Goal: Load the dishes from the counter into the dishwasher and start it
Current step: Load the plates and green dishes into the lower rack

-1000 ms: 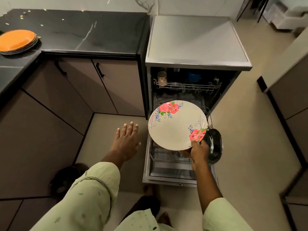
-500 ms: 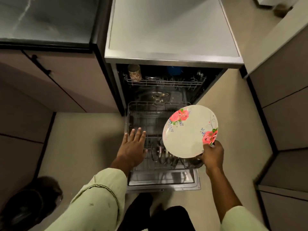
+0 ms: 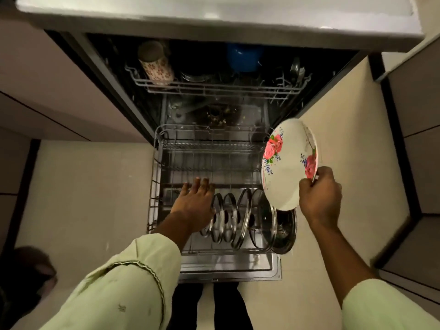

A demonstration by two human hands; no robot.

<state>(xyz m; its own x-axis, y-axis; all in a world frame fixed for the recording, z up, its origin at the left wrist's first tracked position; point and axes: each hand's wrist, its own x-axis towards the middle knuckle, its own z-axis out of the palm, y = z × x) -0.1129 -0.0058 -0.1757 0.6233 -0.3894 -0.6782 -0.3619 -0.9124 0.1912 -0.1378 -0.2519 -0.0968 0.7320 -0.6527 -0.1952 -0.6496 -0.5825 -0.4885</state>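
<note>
Floral plate (image 3: 285, 172) stands nearly on edge, decorated face to the left, long axis running far to near, above the right side of the pulled-out lower rack (image 3: 157, 163). Right grip (image 3: 320, 194) pinches its near rim. Left grip (image 3: 194, 206), fingers straight, hovers over the rack beside the upright lids (image 3: 242, 217).

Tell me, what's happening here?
A person is loading a dishwasher. The right hand grips a flowered plate by its rim, tipped on edge above the right side of the pulled-out lower rack; the plate is not yet in it. The left hand reaches over the rack with straight fingers, beside a row of lids standing on edge. A mug sits in the upper rack.
</note>
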